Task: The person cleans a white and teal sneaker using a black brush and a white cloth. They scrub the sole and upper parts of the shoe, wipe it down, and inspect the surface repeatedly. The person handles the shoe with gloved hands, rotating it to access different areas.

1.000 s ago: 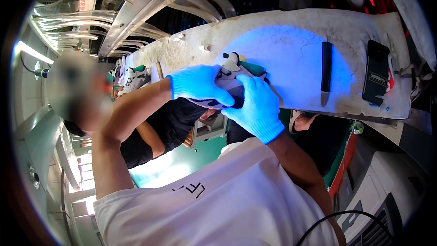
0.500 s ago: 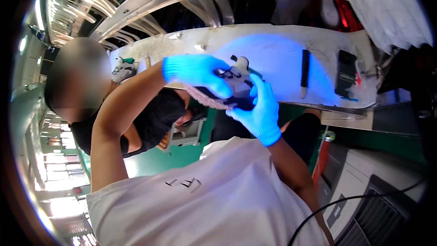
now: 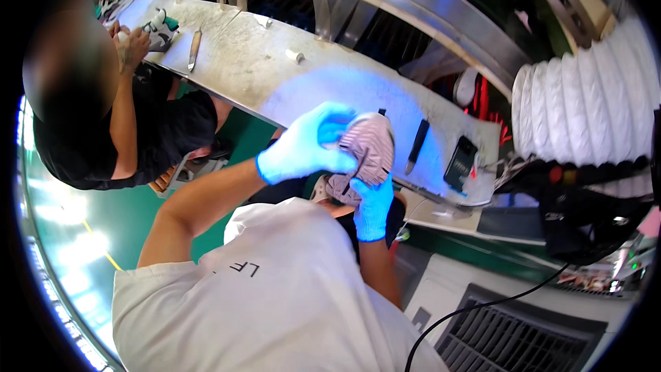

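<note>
A shoe [image 3: 368, 148] is held up in front of my body, its pinkish ridged sole turned into view. My left hand [image 3: 310, 143], in a pale glove that looks blue under the light, closes round its left edge, with the thumb by the sole and the fingers partly hidden behind. Lower down on the right, my gloved right hand [image 3: 374, 207] grips the shoe with the thumb across the sole's edge. The upper is mostly hidden from this side.
A pale workbench [image 3: 227, 41] crosses behind the shoe, lit by a blue patch. On it lie a dark-handled knife [image 3: 417, 145], a black phone [image 3: 460, 163] and a wooden-handled tool [image 3: 195, 49]. A co-worker [image 3: 124, 124] sits left; a white ribbed duct [image 3: 585, 96] hangs right.
Both hands have turned the shoe, so its sole faces up into view instead of its laced upper. The view has swung, showing more of the bench's left end and the co-worker's hands.
</note>
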Demonstrator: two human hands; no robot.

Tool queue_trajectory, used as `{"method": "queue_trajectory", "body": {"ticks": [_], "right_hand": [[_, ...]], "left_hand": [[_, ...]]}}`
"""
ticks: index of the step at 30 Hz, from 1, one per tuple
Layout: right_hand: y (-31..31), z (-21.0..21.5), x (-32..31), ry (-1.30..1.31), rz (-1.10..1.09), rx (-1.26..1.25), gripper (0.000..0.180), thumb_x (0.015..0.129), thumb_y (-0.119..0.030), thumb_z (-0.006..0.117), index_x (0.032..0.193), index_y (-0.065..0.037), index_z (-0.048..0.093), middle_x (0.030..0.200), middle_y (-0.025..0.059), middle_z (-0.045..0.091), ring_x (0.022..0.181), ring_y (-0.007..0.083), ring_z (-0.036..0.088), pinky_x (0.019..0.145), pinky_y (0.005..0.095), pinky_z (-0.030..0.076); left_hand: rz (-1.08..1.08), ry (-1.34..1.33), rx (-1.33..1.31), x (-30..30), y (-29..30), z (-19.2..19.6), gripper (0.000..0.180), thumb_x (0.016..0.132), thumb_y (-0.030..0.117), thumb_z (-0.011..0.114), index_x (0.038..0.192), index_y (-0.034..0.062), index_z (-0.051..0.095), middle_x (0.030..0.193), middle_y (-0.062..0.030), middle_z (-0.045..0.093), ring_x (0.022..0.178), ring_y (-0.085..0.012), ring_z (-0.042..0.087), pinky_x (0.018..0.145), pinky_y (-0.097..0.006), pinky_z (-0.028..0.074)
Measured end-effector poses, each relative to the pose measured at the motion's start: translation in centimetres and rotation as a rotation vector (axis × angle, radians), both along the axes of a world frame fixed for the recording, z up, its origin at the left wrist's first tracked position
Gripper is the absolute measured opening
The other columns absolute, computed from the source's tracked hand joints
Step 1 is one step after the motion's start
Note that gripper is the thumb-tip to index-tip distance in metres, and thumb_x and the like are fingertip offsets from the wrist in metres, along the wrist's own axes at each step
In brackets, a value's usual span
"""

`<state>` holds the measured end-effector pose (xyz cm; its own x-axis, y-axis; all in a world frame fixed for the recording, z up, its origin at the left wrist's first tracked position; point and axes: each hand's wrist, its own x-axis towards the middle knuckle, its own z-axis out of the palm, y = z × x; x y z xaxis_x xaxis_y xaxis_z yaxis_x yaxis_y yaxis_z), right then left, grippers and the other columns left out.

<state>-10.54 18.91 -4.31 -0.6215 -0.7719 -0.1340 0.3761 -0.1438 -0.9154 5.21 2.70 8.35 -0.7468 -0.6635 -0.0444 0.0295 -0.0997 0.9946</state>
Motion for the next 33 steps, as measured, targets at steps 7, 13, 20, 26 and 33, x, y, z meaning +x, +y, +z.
{"method": "queue_trajectory", "body": {"ticks": [7,13,20,26,33], "right_hand": [[1.0,-0.9,-1.4,-0.143,-0.059,0.033,0.057,0.088,0.002,0.074,0.145,-0.001,0.064,0.123,0.0045,0.072,0.11,0.0182,0.07,0.096,0.0354,0.06],[1.6,9.9,-2.1,0.604,-0.185,-0.061,0.101,0.086,-0.044,0.094,0.161,0.005,0.047,0.161,0.0197,0.056,0.143,0.0347,0.062,0.121,0.0511,0.051],[-2.2,15.0,0.6,0.739,0.036,0.117,0.066,0.085,-0.013,0.084,0.143,0.008,0.06,0.14,0.0246,0.071,0.134,0.0347,0.068,0.118,0.0482,0.053],[-4.7,10.7,5.2,1.25,0.196,-0.085,0.073,0.1,-0.044,0.082,0.141,0.013,0.06,0.135,0.0331,0.07,0.125,0.0457,0.07,0.112,0.059,0.054],[-7.5,6.0,7.4,1.348,-0.126,-0.378,0.084,0.099,-0.06,0.079,0.139,0.012,0.061,0.121,0.0326,0.075,0.107,0.0475,0.075,0.101,0.0655,0.058]], "left_hand": [[0.022,0.093,0.494,-0.8,6.3,-7.2,0.062,0.08,0.009,0.1,0.127,-0.0042,0.063,0.126,-0.0143,0.074,0.118,-0.0209,0.073,0.102,-0.037,0.061],[-0.024,0.108,0.315,-1.2,4.2,-9.0,0.049,0.08,0.015,0.102,0.108,-0.0033,0.066,0.105,-0.01,0.077,0.095,-0.0144,0.073,0.083,-0.035,0.063],[-0.092,-0.083,-0.005,0.6,3.2,-10.9,0.076,0.066,0.044,0.109,0.106,-0.0016,0.063,0.098,-0.0105,0.073,0.091,-0.0158,0.07,0.082,-0.037,0.059],[0.034,0.207,-0.161,5.1,1.9,-9.8,0.06,0.069,0.035,0.104,0.093,0.0043,0.058,0.09,-0.012,0.057,0.083,-0.027,0.061,0.071,-0.041,0.048],[0.113,0.298,-0.294,6.8,1.3,-6.6,0.034,0.073,0.012,0.093,0.095,0.011,0.067,0.093,-0.0116,0.06,0.081,-0.0331,0.062,0.068,-0.043,0.051]]}}
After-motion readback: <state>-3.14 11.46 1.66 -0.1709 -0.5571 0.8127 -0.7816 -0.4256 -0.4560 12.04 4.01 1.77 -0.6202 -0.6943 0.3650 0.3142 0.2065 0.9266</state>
